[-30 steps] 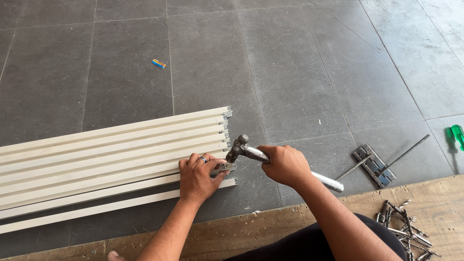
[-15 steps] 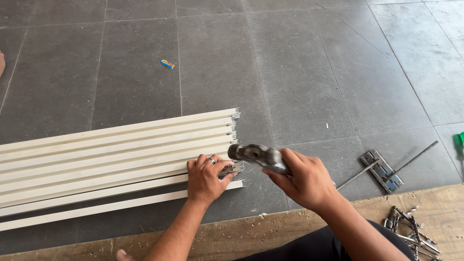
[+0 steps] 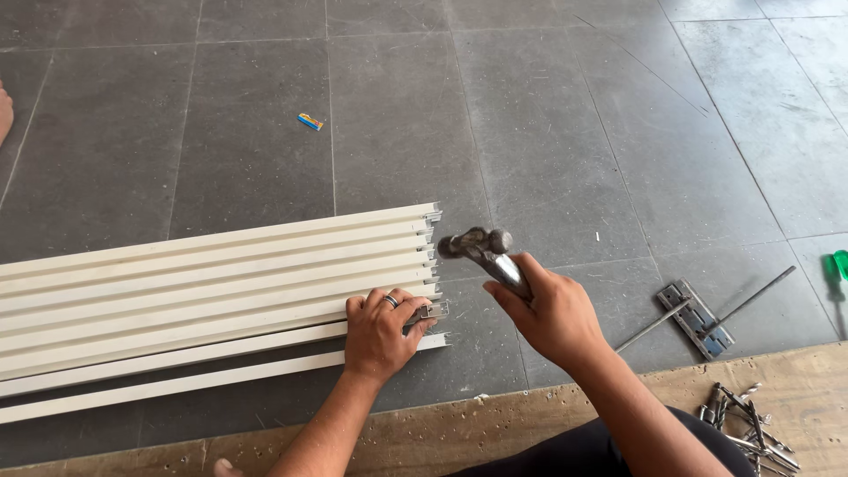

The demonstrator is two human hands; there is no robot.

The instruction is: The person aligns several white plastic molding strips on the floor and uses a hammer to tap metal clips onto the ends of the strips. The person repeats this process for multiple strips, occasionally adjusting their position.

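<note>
Head view: left hand (image 3: 382, 331) pressed flat on the white slats (image 3: 212, 283) lying on the grey floor (image 3: 530, 115), fingers pinching a small metal end clip (image 3: 431, 311) at the slat tips. Right hand (image 3: 552, 314) closed round a hammer (image 3: 481, 249) — head raised just right of the slat ends. Upper slats already show metal end pieces; the nearest slat's does not look driven in. Hinge plate (image 3: 695, 318) and screwdriver (image 3: 836, 265) lie well right of the slats.
</note>
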